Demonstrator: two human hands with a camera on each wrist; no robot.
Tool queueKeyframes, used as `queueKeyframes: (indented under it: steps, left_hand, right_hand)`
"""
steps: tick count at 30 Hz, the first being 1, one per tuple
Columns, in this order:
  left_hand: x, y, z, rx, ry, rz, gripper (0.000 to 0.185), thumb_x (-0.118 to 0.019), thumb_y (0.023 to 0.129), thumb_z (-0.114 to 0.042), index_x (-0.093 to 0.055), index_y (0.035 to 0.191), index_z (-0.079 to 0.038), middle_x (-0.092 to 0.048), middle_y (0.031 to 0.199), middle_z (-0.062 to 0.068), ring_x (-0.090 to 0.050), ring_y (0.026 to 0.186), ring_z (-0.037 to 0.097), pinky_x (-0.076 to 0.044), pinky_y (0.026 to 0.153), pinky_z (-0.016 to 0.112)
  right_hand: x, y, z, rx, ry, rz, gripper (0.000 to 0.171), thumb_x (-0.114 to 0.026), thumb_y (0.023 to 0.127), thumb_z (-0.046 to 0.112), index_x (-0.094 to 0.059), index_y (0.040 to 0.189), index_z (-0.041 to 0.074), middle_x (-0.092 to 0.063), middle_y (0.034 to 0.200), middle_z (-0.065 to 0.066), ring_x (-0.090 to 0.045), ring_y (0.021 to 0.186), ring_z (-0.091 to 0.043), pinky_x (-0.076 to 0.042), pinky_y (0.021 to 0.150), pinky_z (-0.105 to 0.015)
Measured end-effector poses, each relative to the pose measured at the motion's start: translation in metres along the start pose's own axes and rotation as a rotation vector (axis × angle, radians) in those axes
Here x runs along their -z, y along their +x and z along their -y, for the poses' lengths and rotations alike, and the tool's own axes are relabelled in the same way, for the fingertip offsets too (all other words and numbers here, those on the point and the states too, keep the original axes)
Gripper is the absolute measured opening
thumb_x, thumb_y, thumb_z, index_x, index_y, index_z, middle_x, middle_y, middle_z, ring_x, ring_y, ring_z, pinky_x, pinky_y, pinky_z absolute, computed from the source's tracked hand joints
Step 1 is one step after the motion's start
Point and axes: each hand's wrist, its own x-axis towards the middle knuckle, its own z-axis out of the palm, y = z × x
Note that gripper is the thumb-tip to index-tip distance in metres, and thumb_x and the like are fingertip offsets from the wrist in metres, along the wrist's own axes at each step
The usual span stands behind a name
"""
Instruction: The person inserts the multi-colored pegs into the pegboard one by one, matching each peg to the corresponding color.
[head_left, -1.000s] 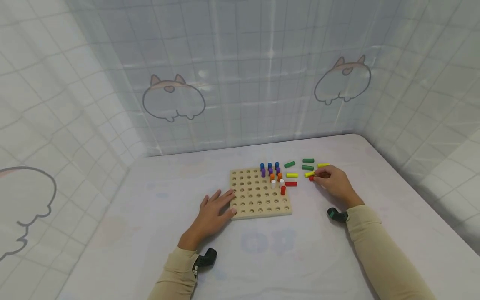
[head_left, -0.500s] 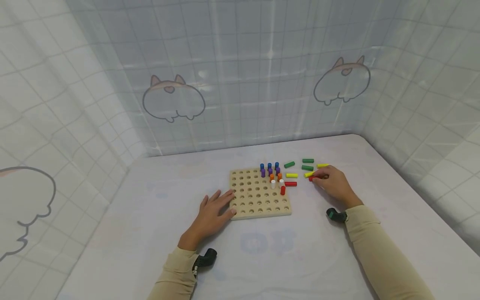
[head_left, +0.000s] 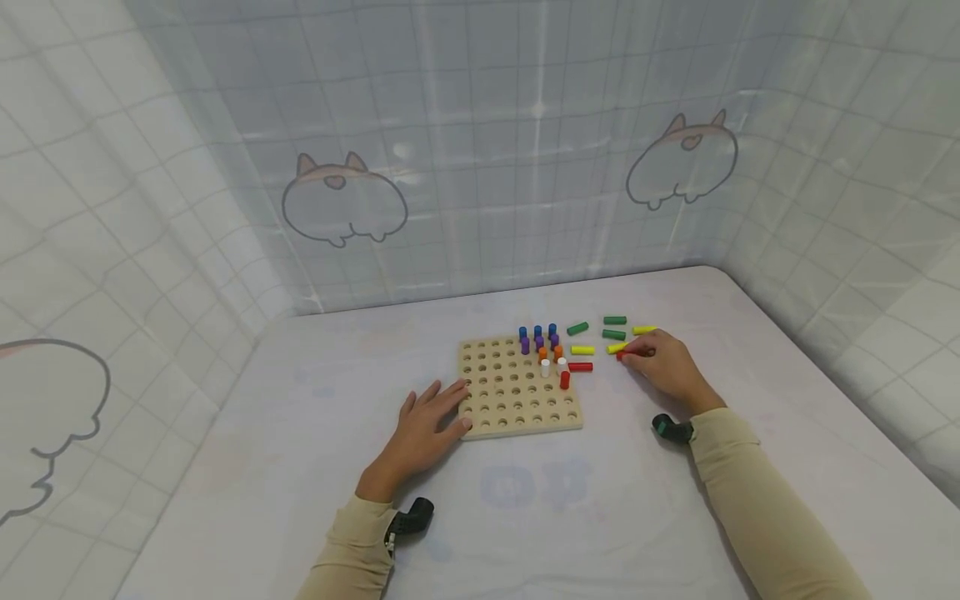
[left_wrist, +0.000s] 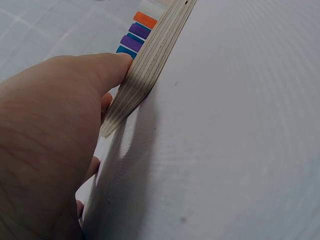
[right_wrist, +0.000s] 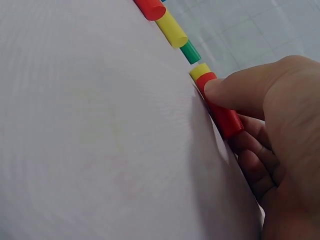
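Note:
My right hand (head_left: pixel 663 367) is at the right of the table, thumb and fingers pinching a red peg (right_wrist: pixel 222 112) that lies low along the cloth. A yellow peg (right_wrist: pixel 199 70) shows just beyond its far end. My left hand (head_left: pixel 423 429) rests on the left edge of a wooden pegboard (head_left: pixel 498 433), fingers spread and fairly straight, thumb on the near corner. Blue pegs (head_left: pixel 537 331), purple pegs (head_left: pixel 539 342), orange pegs (head_left: pixel 558 352), white pegs (head_left: pixel 545 368) and one red peg (head_left: pixel 565 380) stand upright in its right-hand holes.
Between board and right hand lie a loose red peg (head_left: pixel 581 367) and a yellow peg (head_left: pixel 582 351). Green pegs (head_left: pixel 614 335) lie farther back, with another yellow peg (head_left: pixel 643 330) behind the right hand. A tiled-pattern curtain (head_left: pixel 480 167) rises behind the cloth-covered table (head_left: pixel 337 375).
Both hands keep nearly the same place, the right one still at the red peg. The head view has shifted very slightly.

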Motion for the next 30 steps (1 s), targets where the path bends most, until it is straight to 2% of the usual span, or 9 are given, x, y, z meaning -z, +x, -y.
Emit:
queueKeyframes:
  steps: [6, 10, 13, 19, 24, 30]
  left_hand:
    - [0.001, -0.001, 0.0, 0.003, 0.001, 0.003, 0.059, -0.056, 0.101, -0.045, -0.046, 0.153, -0.018, -0.035, 0.16, -0.007, -0.02, 0.15, 0.034, -0.001, 0.115, 0.067]
    - [0.001, -0.001, 0.0, 0.001, 0.004, 0.004, 0.059, -0.055, 0.102, -0.046, -0.046, 0.153, -0.018, -0.035, 0.16, -0.007, -0.02, 0.15, 0.034, -0.001, 0.115, 0.067]
    - [0.001, 0.0, 0.0, 0.0, 0.002, 0.007, 0.059, -0.054, 0.102, -0.047, -0.045, 0.153, -0.019, -0.034, 0.16, -0.008, -0.02, 0.15, 0.034, -0.001, 0.115, 0.066]
    - [0.002, 0.0, 0.0, 0.008, 0.001, 0.012, 0.059, -0.055, 0.102, -0.047, -0.046, 0.153, -0.02, -0.034, 0.16, -0.008, -0.02, 0.151, 0.033, -0.001, 0.115, 0.066]
    - [0.0, 0.002, 0.001, -0.001, 0.004, -0.001, 0.058, -0.055, 0.102, -0.046, -0.046, 0.153, -0.02, -0.035, 0.159, -0.008, -0.021, 0.15, 0.033, -0.002, 0.115, 0.067]
    - [-0.004, 0.002, 0.004, -0.004, 0.015, 0.0, 0.058, -0.055, 0.102, -0.045, -0.046, 0.153, -0.02, -0.035, 0.16, -0.008, -0.022, 0.15, 0.034, -0.003, 0.115, 0.067]
  right_hand:
    - [0.003, -0.001, -0.001, -0.019, 0.036, 0.006, 0.032, -0.068, 0.098, 0.032, -0.07, 0.119, 0.008, -0.058, 0.122, -0.013, -0.05, 0.114, -0.034, -0.045, 0.1, -0.053]
    - [0.008, -0.004, -0.001, -0.082, 0.18, -0.015, 0.044, -0.064, 0.099, 0.043, -0.066, 0.126, 0.008, -0.057, 0.13, -0.012, -0.048, 0.12, -0.031, -0.043, 0.104, -0.051]
    - [0.011, -0.006, 0.001, -0.131, 0.292, -0.041, 0.052, -0.06, 0.098, 0.051, -0.064, 0.129, 0.008, -0.058, 0.13, -0.011, -0.05, 0.117, -0.029, -0.046, 0.1, -0.045]
    - [0.012, -0.007, 0.009, -0.183, 0.392, -0.08, 0.055, -0.06, 0.097, 0.054, -0.061, 0.131, 0.011, -0.059, 0.126, -0.009, -0.056, 0.107, -0.027, -0.05, 0.085, -0.029]
    - [0.009, -0.005, 0.014, -0.175, 0.461, -0.123, 0.054, -0.064, 0.096, 0.05, -0.061, 0.132, 0.01, -0.06, 0.127, -0.011, -0.06, 0.106, -0.027, -0.052, 0.083, -0.024]
    - [0.001, -0.004, 0.02, -0.126, 0.489, -0.08, 0.057, -0.065, 0.096, 0.049, -0.059, 0.134, 0.007, -0.06, 0.129, -0.013, -0.061, 0.108, -0.029, -0.054, 0.082, -0.022]
